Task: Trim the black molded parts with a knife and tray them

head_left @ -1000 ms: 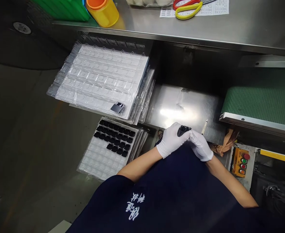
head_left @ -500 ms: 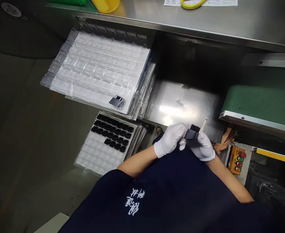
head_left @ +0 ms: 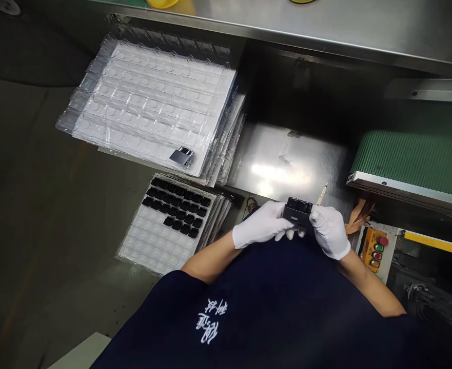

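1. While both forearms [head_left: 207, 259] angle inward, the left hand [head_left: 262, 224] is closed on the black part [head_left: 297, 214] at its left end.
2. Half-curled, the right hand [head_left: 329, 229] meets the other end; whether it grips cannot be told.
3. Near the metal surface [head_left: 264, 148], the part runs lengthwise left-right, toothed side pointing away from the body.

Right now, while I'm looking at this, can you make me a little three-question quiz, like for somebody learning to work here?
1. True or false: the left hand is touching a black part.
2. Pick one: the ridged belt is A, red; B, green; or C, yellow.
3. How many black pieces lie on the larger tray, the one nearer the metal bench?

Key: 1. True; 2. B, green; 3. One.
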